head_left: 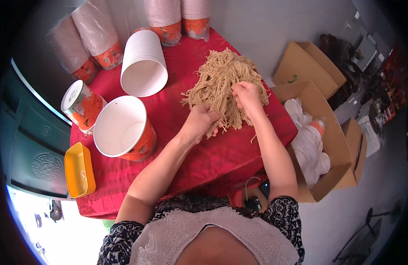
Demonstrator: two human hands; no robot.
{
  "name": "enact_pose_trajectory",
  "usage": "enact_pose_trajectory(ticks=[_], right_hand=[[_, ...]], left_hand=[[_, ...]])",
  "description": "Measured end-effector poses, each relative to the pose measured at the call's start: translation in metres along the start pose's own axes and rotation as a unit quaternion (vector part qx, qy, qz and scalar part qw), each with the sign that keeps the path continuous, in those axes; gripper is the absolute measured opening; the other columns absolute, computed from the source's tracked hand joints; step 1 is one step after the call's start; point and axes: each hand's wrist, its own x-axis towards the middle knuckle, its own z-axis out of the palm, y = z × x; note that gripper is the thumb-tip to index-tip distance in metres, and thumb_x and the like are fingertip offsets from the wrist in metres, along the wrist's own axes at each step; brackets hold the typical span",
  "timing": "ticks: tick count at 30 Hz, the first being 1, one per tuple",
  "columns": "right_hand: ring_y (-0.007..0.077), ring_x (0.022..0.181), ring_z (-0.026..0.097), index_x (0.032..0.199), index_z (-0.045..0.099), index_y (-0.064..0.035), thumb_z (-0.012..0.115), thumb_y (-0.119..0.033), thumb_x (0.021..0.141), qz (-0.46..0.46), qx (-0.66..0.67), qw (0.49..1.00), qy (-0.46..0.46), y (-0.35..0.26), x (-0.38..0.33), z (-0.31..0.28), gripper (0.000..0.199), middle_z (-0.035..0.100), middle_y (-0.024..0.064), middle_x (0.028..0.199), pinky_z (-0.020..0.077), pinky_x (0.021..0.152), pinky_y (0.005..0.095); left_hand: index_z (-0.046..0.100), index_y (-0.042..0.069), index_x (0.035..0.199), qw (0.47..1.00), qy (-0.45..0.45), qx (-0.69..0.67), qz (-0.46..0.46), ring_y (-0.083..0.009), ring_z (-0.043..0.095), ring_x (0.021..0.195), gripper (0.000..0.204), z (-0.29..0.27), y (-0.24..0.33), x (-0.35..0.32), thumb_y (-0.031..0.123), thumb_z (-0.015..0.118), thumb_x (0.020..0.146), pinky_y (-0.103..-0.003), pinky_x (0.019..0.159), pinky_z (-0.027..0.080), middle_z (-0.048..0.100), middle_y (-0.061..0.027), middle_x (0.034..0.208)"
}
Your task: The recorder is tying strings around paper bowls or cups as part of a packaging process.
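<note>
The left hand closes loosely around strands at the near edge of the noodles; the right hand is apart from it, fingers curled against the pile's right side, and whether it grips any strands I cannot tell. The noodles lie as a tangled, thin, tan heap on a shiny red tablecloth, near smooth, white-lined round tubs.

A black-and-white patterned, short-sleeved top has a broad white lace collar.
</note>
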Motion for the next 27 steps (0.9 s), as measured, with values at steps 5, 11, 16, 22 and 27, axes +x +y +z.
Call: enact_pose_trajectory(ticks=[5, 11, 16, 22, 27], right_hand=[[0.0063, 0.039, 0.035, 0.068, 0.055, -0.0050, 0.064, -0.014, 0.086, 0.019, -0.055, 0.998, 0.013, 0.009, 0.028, 0.004, 0.022, 0.044, -0.0027, 0.055, 0.0221, 0.035, 0.0267], [0.0093, 0.038, 0.038, 0.064, 0.054, -0.0042, 0.060, -0.005, 0.083, 0.033, -0.035, 0.999, -0.010, 0.013, 0.038, -0.003, 0.019, 0.044, -0.0012, 0.053, 0.0237, 0.034, 0.0294], [0.0097, 0.038, 0.037, 0.069, 0.056, -0.0026, 0.057, -0.003, 0.082, 0.065, -0.009, 0.998, -0.013, 0.008, 0.039, -0.009, 0.012, 0.048, 0.0013, 0.058, 0.0244, 0.034, 0.0287], [0.0100, 0.039, 0.039, 0.073, 0.058, -0.0013, 0.057, -0.004, 0.083, 0.052, 0.007, 0.998, -0.036, 0.013, 0.036, -0.008, 0.011, 0.051, 0.0027, 0.061, 0.0263, 0.033, 0.0281], [0.0104, 0.039, 0.041, 0.075, 0.059, -0.0007, 0.059, -0.006, 0.085, 0.037, -0.014, 0.999, -0.010, 0.015, 0.032, -0.001, 0.011, 0.053, 0.0031, 0.062, 0.0287, 0.033, 0.0276]], left_hand=[[0.063, -0.005, 0.092, 0.995, -0.003, 0.099, 0.023, -0.0133, 0.056, 0.049, 0.013, 0.004, 0.001, -0.003, 0.008, 0.062, 0.089, -0.026, 0.045, 0.046, 0.062, -0.0070, 0.066], [0.070, -0.005, 0.083, 0.890, 0.095, 0.413, 0.168, -0.0214, 0.064, 0.060, 0.028, -0.023, 0.026, 0.029, 0.021, 0.062, 0.086, -0.038, 0.060, 0.050, 0.063, -0.0197, 0.064], [0.067, -0.005, 0.082, 0.970, 0.101, 0.211, 0.068, -0.0136, 0.052, 0.045, 0.017, -0.025, 0.027, 0.085, 0.008, 0.059, 0.088, -0.031, 0.041, 0.039, 0.061, -0.0088, 0.063], [0.064, -0.001, 0.082, 0.992, 0.062, 0.093, -0.055, -0.0103, 0.043, 0.042, 0.010, -0.010, 0.021, 0.112, 0.006, 0.062, 0.089, -0.026, 0.035, 0.030, 0.058, -0.0054, 0.064], [0.060, 0.002, 0.076, 0.997, 0.056, 0.021, -0.045, -0.0096, 0.041, 0.042, 0.012, -0.008, 0.014, 0.115, 0.005, 0.063, 0.087, -0.025, 0.035, 0.025, 0.056, -0.0043, 0.063]])
